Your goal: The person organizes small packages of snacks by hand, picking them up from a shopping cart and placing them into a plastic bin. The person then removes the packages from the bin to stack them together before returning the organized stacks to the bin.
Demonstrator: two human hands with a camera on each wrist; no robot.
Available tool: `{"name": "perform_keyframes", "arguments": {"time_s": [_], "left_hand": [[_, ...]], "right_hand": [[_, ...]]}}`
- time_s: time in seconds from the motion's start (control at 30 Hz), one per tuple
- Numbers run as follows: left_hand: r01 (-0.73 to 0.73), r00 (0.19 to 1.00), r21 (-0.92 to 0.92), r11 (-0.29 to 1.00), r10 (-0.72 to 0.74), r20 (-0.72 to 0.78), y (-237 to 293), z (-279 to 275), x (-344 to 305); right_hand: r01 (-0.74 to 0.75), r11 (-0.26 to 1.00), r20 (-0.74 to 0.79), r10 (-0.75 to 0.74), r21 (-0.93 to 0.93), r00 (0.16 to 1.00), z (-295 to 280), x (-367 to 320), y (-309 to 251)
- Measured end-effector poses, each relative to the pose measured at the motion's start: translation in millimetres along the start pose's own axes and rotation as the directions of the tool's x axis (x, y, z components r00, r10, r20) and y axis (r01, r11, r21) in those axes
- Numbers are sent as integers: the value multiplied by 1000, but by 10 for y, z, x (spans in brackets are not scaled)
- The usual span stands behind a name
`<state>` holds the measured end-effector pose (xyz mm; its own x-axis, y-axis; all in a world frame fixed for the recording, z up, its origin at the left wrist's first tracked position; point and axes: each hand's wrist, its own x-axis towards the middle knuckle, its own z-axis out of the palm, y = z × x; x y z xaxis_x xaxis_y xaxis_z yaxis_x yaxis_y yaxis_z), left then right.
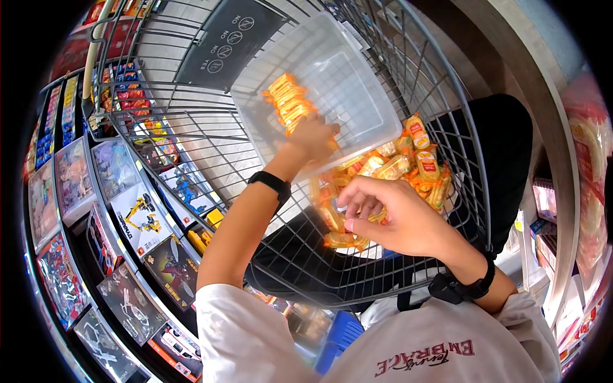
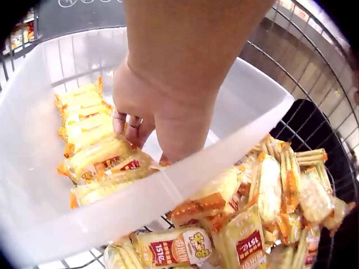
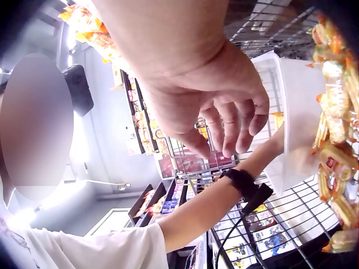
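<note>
Inside a translucent plastic bin [image 1: 348, 96], a row of orange-and-yellow snack packets [image 1: 288, 102] stands packed side by side. My left hand [image 1: 311, 136] reaches down at the near end of this row, its fingers and thumb around a snack packet [image 2: 112, 162]; its fingertips are partly hidden. Outside the bin, loose wrapped snack packets [image 1: 428, 166] lie heaped on the cart's near side. Above that heap hovers my right hand [image 1: 399, 217], fingers loosely bent, with nothing in its grasp, as the right wrist view [image 3: 224, 112] also shows.
A wire shopping cart surrounds the bin, with a dark plastic panel [image 1: 230, 45] at its far side. Shelves of boxed toys [image 1: 137, 220] stand on the left. Hanging packaged goods [image 1: 587, 166] are at the right edge. A blue plastic object [image 1: 338, 335] shows below the cart.
</note>
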<state>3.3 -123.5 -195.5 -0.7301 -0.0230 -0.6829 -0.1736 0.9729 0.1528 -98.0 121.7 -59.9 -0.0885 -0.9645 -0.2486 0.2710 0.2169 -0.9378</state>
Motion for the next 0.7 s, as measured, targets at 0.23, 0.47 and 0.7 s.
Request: {"name": "perform_keyframes", "arguments": {"time_s": [0.23, 0.47, 0.7], "left_hand": [[129, 986, 228, 965, -102, -130, 204, -32, -61], [259, 961, 126, 958, -243, -129, 180, 133, -2], [0, 999, 233, 972, -7, 33, -45, 14, -33]], "right_hand": [[-6, 1000, -19, 5, -28, 1000, -6, -4, -32], [24, 999, -14, -25, -25, 1000, 6, 0, -18], [25, 998, 2, -25, -56, 1000, 17, -4, -21]]}}
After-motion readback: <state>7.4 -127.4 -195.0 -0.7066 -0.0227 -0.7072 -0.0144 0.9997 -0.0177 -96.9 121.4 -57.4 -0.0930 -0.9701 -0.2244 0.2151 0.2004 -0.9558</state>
